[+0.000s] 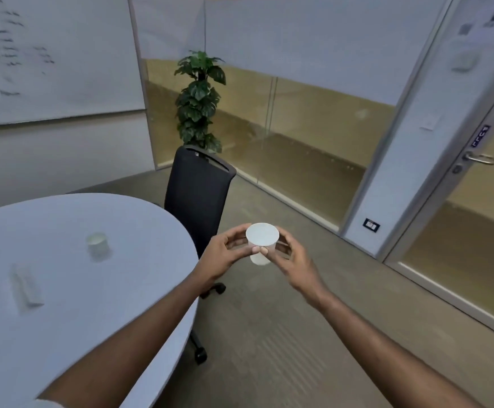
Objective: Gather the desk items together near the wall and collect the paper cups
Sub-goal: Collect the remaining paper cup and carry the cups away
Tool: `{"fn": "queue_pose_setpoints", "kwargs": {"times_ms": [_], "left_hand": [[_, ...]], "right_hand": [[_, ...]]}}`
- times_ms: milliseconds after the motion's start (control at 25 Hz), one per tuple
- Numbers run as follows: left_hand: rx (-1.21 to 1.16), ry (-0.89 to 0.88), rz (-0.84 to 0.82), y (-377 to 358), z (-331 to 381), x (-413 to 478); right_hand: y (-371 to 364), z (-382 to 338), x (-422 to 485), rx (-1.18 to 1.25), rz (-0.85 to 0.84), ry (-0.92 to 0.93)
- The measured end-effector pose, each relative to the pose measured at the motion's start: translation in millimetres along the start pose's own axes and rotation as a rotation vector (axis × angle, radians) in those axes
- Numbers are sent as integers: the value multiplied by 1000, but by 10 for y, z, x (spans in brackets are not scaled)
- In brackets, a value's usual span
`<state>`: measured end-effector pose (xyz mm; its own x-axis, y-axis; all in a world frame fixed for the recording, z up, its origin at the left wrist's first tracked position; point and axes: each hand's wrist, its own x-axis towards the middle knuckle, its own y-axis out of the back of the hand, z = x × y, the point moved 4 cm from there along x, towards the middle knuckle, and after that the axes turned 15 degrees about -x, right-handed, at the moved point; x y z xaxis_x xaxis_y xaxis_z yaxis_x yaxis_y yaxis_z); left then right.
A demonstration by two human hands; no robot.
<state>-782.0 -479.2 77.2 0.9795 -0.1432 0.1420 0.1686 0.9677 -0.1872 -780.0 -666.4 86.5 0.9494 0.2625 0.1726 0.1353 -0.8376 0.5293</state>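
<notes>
Left hand (225, 256), right hand (291, 262) both pinch one cup (262, 242) beside table (139, 231); second cup (98, 244) on table.

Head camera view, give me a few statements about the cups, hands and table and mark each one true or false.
1. Both hands, left hand and right hand, hold a white cup. True.
2. The held cup is over the table. False: it is past the table edge, above the floor.
3. A second cup stands on the table. True.
4. The chair is red. False: it is black.
5. A plant stands behind the chair. True.
</notes>
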Motion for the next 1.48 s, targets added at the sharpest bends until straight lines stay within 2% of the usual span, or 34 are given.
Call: {"fn": "queue_pose_setpoints", "kwargs": {"times_ms": [160,320,560,760,920,1040,1160,1360,1480], "left_hand": [[-50,39,-12,-135,-271,973],[-22,60,-104,-295,-460,2023],[24,82,-127,-485,-960,3396],[76,81,-45,-518,-1407,4690],[55,77,148,-374,-1630,5643],[55,79,258,-165,-1690,6282],[85,72,326,154,-1675,6899],[91,93,356,1102,-1714,8072],[54,101,432,1721,-1665,8668]], "right_hand": [[313,508,685,102,-17,-75],[738,951,1447,114,55,-152],[1189,1749,2493,155,105,-236],[1562,2495,3847,138,-33,-199],[1749,2905,5106,151,-225,-167],[1770,3035,5966,154,-351,-141],[1634,3150,6794,139,-400,-92],[1120,3251,8314,122,-476,-29],[810,3152,9156,87,-526,-16]]}}
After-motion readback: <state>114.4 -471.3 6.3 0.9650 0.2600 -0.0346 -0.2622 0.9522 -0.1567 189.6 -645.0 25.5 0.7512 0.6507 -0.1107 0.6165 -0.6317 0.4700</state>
